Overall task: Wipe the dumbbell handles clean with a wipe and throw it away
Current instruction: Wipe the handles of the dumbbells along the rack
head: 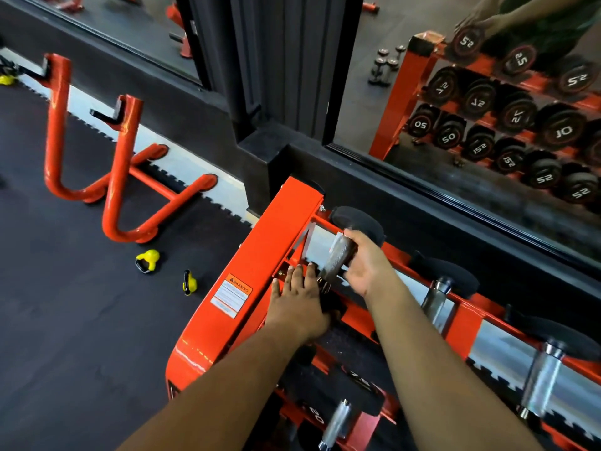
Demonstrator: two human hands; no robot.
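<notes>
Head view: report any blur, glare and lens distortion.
Head view: wide-angle lens bends the orange rack and mirror frame; glare streaks on the rack's glossy paint; edges and mirrored dumbbells soft; right hand on the knurled handle fairly sharp.

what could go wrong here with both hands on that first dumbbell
1. The right hand grips the knurled handle with no wipe visible, so it may not get cleaned.
2. The left hand rests flat on the dumbbell's near end by the orange rack; if it rolls, fingers could get pinched.
</notes>
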